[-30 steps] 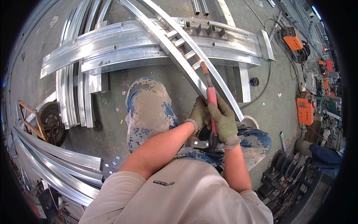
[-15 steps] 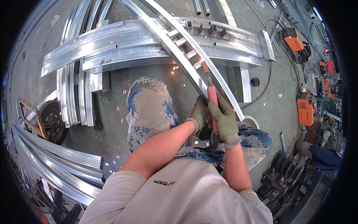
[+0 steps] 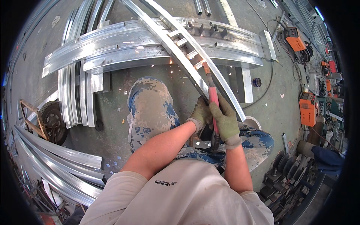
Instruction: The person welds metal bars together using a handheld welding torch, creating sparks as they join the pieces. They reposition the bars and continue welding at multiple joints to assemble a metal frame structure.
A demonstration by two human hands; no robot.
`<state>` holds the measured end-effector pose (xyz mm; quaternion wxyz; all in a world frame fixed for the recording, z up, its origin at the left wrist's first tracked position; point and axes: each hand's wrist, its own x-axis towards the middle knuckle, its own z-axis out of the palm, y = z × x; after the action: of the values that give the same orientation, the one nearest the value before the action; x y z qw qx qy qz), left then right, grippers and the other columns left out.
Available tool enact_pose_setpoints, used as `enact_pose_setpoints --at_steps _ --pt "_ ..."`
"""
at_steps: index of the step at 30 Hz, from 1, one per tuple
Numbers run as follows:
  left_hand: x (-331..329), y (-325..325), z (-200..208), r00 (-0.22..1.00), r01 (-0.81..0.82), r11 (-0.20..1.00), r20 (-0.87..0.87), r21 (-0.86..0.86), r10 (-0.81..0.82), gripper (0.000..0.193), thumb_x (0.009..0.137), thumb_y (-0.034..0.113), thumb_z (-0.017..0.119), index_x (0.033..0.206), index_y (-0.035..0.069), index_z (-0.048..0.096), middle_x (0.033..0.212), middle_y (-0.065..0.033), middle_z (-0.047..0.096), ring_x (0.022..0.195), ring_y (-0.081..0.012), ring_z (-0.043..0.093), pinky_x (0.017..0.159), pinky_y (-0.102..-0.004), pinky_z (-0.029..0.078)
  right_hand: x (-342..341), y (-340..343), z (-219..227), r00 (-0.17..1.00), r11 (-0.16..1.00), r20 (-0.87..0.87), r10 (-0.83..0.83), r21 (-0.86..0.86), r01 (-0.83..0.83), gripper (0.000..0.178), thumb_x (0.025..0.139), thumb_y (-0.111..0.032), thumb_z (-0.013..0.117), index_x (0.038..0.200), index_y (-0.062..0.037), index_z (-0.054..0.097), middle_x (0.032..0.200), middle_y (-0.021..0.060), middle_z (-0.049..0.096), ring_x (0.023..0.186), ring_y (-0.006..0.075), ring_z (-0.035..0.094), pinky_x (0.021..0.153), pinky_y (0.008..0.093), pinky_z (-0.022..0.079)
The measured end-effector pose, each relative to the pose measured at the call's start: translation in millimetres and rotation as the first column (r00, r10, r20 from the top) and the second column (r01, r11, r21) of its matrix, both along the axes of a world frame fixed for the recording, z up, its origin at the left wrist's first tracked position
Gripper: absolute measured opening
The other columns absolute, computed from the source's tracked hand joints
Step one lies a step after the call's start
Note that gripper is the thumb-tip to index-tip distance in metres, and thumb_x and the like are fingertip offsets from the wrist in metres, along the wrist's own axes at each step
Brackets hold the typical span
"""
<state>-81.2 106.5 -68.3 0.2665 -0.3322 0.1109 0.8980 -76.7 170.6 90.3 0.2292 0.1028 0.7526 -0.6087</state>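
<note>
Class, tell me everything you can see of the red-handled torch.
The torch is slim, with a copper-coloured nozzle, dark neck, red handle, perhaps plastic, and black tail end. It slants away from the person, nozzle foremost, between a metal frame's rails. The nozzle sits at the nearest rung, by a small bright glow; contact is unclear. The gloved right hand grips the handle; whether the left hand touches it is hidden.

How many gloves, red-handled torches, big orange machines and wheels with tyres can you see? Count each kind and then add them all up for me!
Green gloves: 2
Red-handled torch: 1
Big orange machines: 2
Wheel with a tyre: 1
Total: 6
</note>
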Motion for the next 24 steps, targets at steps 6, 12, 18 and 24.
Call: enact_pose_setpoints --at_steps 6,12,18,24 --pt "-0.1 -12.5 29.7 0.994 0.075 0.979 -0.059 -0.191 -0.088 0.035 0.110 0.023 0.052 0.141 0.028 0.038 0.093 -0.0031 0.061 0.051 -0.0142 0.055 0.036 -0.0299 0.038 2.9 2.4 -8.2 0.998 0.999 -0.050 0.028 0.044 -0.026 0.056 0.104 -0.029 0.069 0.153 -0.0060 0.055 0.111 0.0051 0.070 0.073 0.0105 0.063 0.060 0.0266 0.050" --pt "0.8 -12.1 19.4 0.992 0.085 0.988 -0.083 -0.131 -0.097 0.031 0.111 0.031 0.047 0.141 0.029 0.038 0.093 -0.0046 0.061 0.047 -0.0146 0.052 0.035 -0.0304 0.037 0.4 0.1 -5.3 0.999 0.999 -0.029 0.034 0.042 -0.033 0.057 0.105 -0.029 0.069 0.155 -0.0073 0.053 0.108 0.0041 0.070 0.065 0.0095 0.063 0.053 0.0259 0.050" --pt "-2.7 -9.7 15.9 1.000 -0.013 1.000 -0.013 -0.011 0.013 0.032 0.113 0.049 0.029 0.136 0.030 0.043 0.108 -0.0039 0.061 0.065 -0.0158 0.059 0.044 -0.0289 0.043 1.7 5.3 -9.6 0.997 0.997 -0.049 0.053 0.054 -0.050 0.057 0.105 -0.029 0.068 0.156 -0.0090 0.053 0.108 0.0040 0.071 0.066 0.0095 0.063 0.054 0.0256 0.050" --pt "7.7 -10.3 6.8 0.984 0.051 0.987 -0.162 -0.149 -0.075 0.046 0.110 0.058 0.032 0.137 0.025 0.049 0.123 -0.0047 0.061 0.097 -0.0197 0.062 0.074 -0.0346 0.050 4.9 3.8 -13.7 0.997 0.997 -0.071 0.037 0.069 -0.032 0.057 0.105 -0.029 0.068 0.156 -0.0097 0.053 0.106 0.0030 0.071 0.066 0.0087 0.061 0.053 0.0255 0.049"
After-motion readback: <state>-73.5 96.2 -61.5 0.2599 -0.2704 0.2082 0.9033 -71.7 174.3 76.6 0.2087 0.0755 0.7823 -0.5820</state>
